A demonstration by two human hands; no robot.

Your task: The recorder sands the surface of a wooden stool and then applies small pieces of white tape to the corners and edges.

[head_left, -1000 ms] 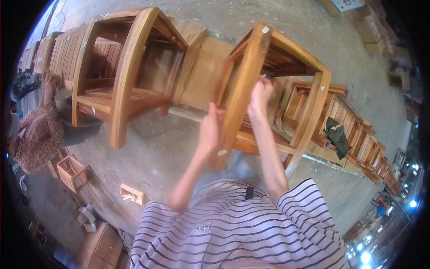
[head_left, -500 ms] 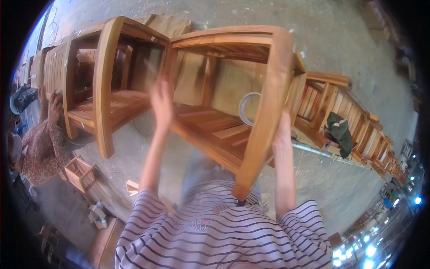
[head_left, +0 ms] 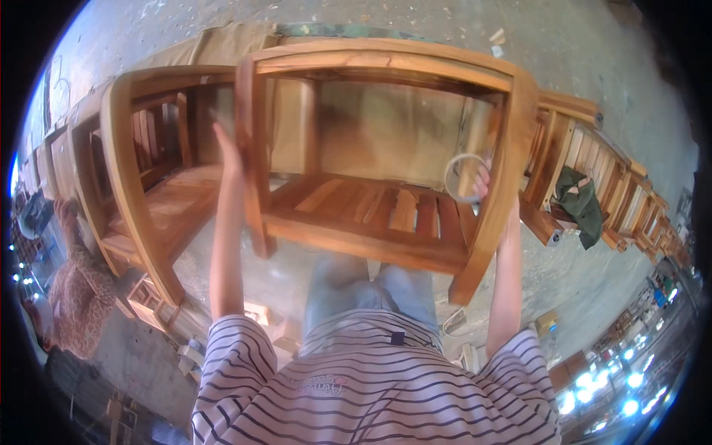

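Note:
In front of my body stands a wooden side table [head_left: 363, 241] with a slatted lower shelf and rounded upper corners. My left hand [head_left: 231, 154] lies along its left leg, fingers stretched out and slightly blurred. Round the right leg comes my right hand [head_left: 483, 182], its curled fingertips showing inside the frame. A pale ring [head_left: 447, 180], like a roll of tape, is at those fingertips; how it is held is hard to make out.
Close on the left stands another wooden table [head_left: 122, 148], with more in a row beyond. Slatted wooden pieces [head_left: 582, 148] line the right, a dark green cloth [head_left: 581, 211] draped over them. A person in a patterned sleeve [head_left: 81, 297] works at far left. Brown sheeting [head_left: 222, 46] lies behind.
The side table has turned to face me more squarely, its right leg shifting right. My left hand has moved left to its left leg. The ring has moved right along with my right hand.

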